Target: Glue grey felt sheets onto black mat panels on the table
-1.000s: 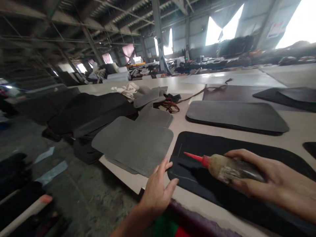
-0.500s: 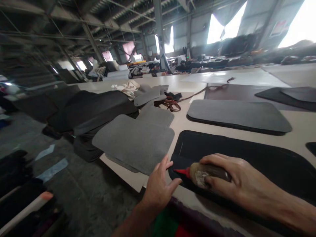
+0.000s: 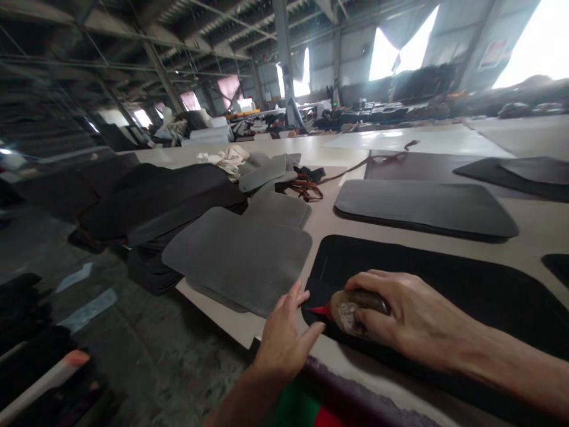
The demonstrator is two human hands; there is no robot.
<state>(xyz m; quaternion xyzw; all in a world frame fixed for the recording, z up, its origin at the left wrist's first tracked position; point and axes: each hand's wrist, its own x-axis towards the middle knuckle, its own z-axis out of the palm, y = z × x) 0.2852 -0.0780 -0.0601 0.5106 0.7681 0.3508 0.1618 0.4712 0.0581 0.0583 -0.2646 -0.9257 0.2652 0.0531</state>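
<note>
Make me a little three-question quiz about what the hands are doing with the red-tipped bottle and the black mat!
1. True or false: the right hand is wrapped around a bottle with a red nozzle.
2. Which way does the red nozzle point? A) toward the left hand B) up at the roof C) toward the far grey mat
3. Fill the gap: the bottle is held low over the ____ mat nearest the person.

Key: 1 true. 2 A. 3 black.
</note>
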